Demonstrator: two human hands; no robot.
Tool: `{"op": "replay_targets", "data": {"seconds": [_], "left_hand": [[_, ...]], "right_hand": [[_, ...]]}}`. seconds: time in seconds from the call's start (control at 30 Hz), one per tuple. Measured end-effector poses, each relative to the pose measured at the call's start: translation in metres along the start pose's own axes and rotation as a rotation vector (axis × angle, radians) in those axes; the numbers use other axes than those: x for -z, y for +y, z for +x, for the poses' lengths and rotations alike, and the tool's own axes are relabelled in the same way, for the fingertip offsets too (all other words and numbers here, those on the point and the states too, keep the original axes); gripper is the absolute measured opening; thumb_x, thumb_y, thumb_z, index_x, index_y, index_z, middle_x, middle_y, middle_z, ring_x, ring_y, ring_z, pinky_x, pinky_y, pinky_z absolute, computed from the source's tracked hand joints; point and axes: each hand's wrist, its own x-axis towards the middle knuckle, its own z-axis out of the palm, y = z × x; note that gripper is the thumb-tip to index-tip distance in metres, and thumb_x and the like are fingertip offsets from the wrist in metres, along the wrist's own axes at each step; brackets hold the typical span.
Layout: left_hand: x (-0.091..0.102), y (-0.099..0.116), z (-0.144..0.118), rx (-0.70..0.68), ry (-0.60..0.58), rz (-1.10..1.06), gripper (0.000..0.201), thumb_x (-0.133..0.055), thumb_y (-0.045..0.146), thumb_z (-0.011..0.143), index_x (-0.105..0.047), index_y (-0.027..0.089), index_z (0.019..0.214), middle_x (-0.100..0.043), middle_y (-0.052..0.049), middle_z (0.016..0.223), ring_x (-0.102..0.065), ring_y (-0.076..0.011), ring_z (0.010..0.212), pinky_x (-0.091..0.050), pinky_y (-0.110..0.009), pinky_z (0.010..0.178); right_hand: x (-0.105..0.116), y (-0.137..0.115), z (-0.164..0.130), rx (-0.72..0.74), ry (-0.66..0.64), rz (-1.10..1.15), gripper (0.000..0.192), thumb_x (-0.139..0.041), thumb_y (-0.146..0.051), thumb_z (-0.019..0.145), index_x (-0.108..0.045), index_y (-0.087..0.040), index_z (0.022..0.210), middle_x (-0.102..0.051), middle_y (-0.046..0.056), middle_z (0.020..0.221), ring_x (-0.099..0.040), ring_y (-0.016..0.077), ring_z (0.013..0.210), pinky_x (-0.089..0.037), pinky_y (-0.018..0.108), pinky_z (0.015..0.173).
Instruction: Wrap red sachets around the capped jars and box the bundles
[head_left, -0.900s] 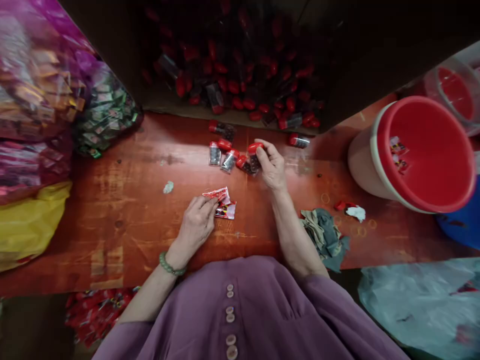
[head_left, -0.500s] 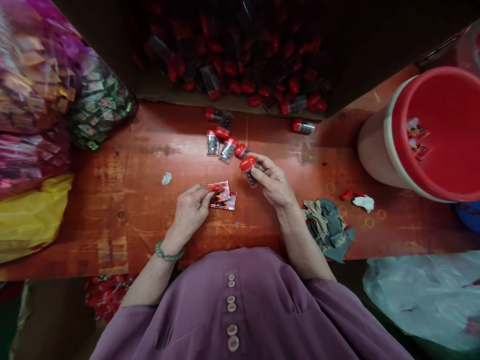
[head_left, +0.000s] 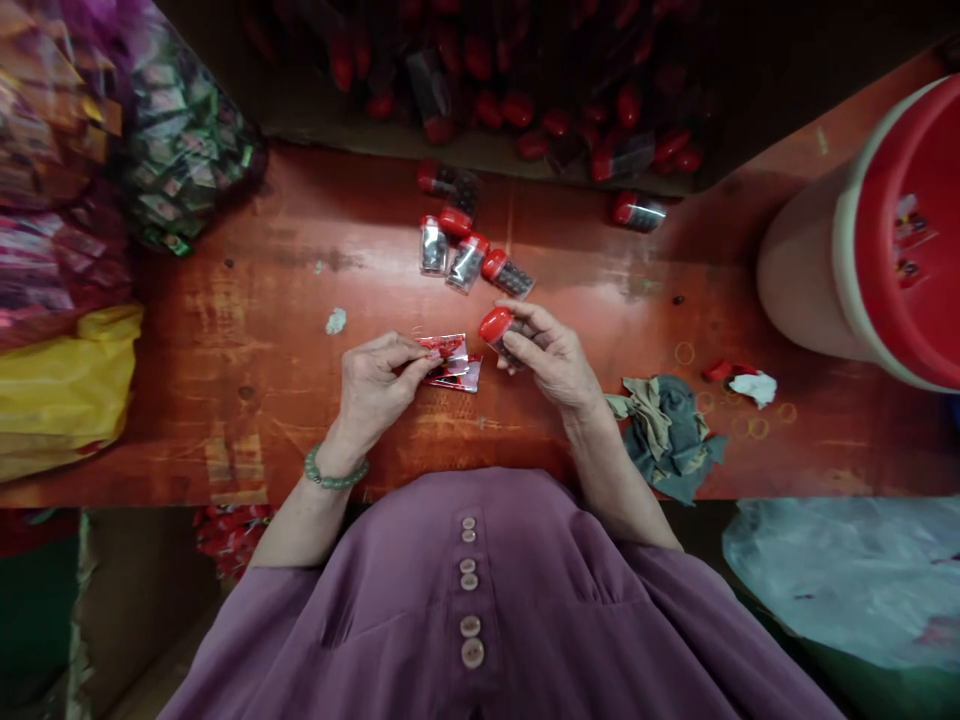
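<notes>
My left hand (head_left: 381,388) pinches the edge of a small red and pink printed packet (head_left: 450,350). Another packet (head_left: 471,376) of the same kind lies partly under it on the table. In my right hand (head_left: 551,352) is a small clear bottle with a red cap (head_left: 495,325), tilted, its cap up and to the left; fingers cover much of its body. Just beyond, several like bottles (head_left: 466,262) with dark contents lie close together on the table. One more bottle (head_left: 637,212) lies apart, near the box.
A large cardboard box (head_left: 345,150) of red-capped bottles stands at the back. Bags of packets (head_left: 184,140) and a yellow bag (head_left: 67,390) are at left. To the right are a red-lidded bucket (head_left: 817,240), a grey-green rag (head_left: 671,440) and rubber bands (head_left: 684,353).
The view has shifted, so the table's things appear higher and those at right lie farther right. My left hand has lifted the upper packet slightly. My right hand keeps its bottle.
</notes>
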Motion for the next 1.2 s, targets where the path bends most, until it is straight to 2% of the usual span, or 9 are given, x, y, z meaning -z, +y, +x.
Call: {"op": "replay_targets", "data": {"seconds": [0.2, 0.43, 0.63, 0.8, 0.9, 1.03, 1.2], "left_hand": [[-0.002, 0.005, -0.008, -0.156, -0.031, 0.112, 0.018, -0.056, 0.017, 0.091, -0.073, 0.015, 0.090, -0.074, -0.004, 0.082, -0.067, -0.0121, 0.075, -0.054, -0.024, 0.071], [-0.011, 0.011, -0.014, -0.005, 0.078, -0.068, 0.006, -0.076, 0.017, 0.078, -0.073, 0.017, 0.073, -0.075, 0.000, 0.072, -0.067, -0.0108, 0.064, -0.053, -0.023, 0.064], [-0.009, 0.012, -0.013, -0.049, 0.074, -0.020, 0.007, -0.079, 0.022, 0.077, -0.074, 0.018, 0.073, -0.075, 0.000, 0.072, -0.068, -0.0122, 0.065, -0.055, -0.025, 0.065], [-0.007, 0.015, -0.012, -0.150, 0.050, -0.056, 0.009, -0.078, 0.026, 0.079, -0.074, 0.018, 0.078, -0.076, -0.001, 0.074, -0.069, -0.0118, 0.069, -0.056, -0.024, 0.068], [-0.006, 0.013, -0.012, -0.157, 0.031, -0.063, 0.012, -0.078, 0.030, 0.079, -0.074, 0.019, 0.077, -0.076, -0.001, 0.073, -0.070, -0.0124, 0.068, -0.056, -0.024, 0.068], [-0.009, 0.006, -0.015, -0.152, 0.006, -0.082, 0.013, -0.077, 0.032, 0.080, -0.074, 0.019, 0.076, -0.075, -0.002, 0.073, -0.069, -0.0121, 0.067, -0.056, -0.024, 0.067], [-0.015, 0.000, -0.019, -0.117, -0.057, -0.152, 0.014, -0.076, 0.032, 0.081, -0.075, 0.018, 0.077, -0.074, -0.003, 0.073, -0.068, -0.0121, 0.066, -0.054, -0.024, 0.066]], "right_hand": [[-0.007, -0.010, -0.008, 0.041, -0.001, -0.093, 0.043, -0.072, -0.048, 0.082, -0.063, -0.027, 0.118, -0.069, -0.002, 0.092, -0.063, 0.0092, 0.072, -0.059, 0.026, 0.073], [-0.008, -0.014, -0.013, 0.074, 0.000, -0.162, 0.036, -0.070, -0.044, 0.085, -0.066, -0.027, 0.117, -0.071, 0.000, 0.100, -0.069, 0.0148, 0.091, -0.059, 0.033, 0.084], [-0.009, -0.023, -0.021, 0.175, 0.024, -0.310, 0.034, -0.068, -0.038, 0.088, -0.067, -0.029, 0.121, -0.071, 0.002, 0.111, -0.068, 0.0188, 0.104, -0.056, 0.037, 0.094], [-0.010, -0.030, -0.023, 0.392, -0.098, -0.577, 0.031, -0.064, -0.030, 0.092, -0.067, -0.029, 0.123, -0.073, 0.003, 0.110, -0.068, 0.0185, 0.098, -0.056, 0.036, 0.091], [-0.007, -0.029, -0.022, 0.477, -0.179, -0.727, 0.031, -0.061, -0.025, 0.094, -0.066, -0.026, 0.125, -0.073, 0.005, 0.107, -0.067, 0.0182, 0.096, -0.056, 0.035, 0.089], [-0.004, -0.032, -0.023, 0.441, -0.312, -0.910, 0.031, -0.055, -0.022, 0.097, -0.065, -0.023, 0.126, -0.070, 0.008, 0.104, -0.065, 0.0194, 0.095, -0.055, 0.035, 0.086], [-0.005, -0.041, -0.022, 0.307, -0.468, -1.038, 0.035, -0.054, -0.021, 0.097, -0.063, -0.025, 0.130, -0.070, 0.008, 0.102, -0.065, 0.0203, 0.093, -0.055, 0.035, 0.084]]}}
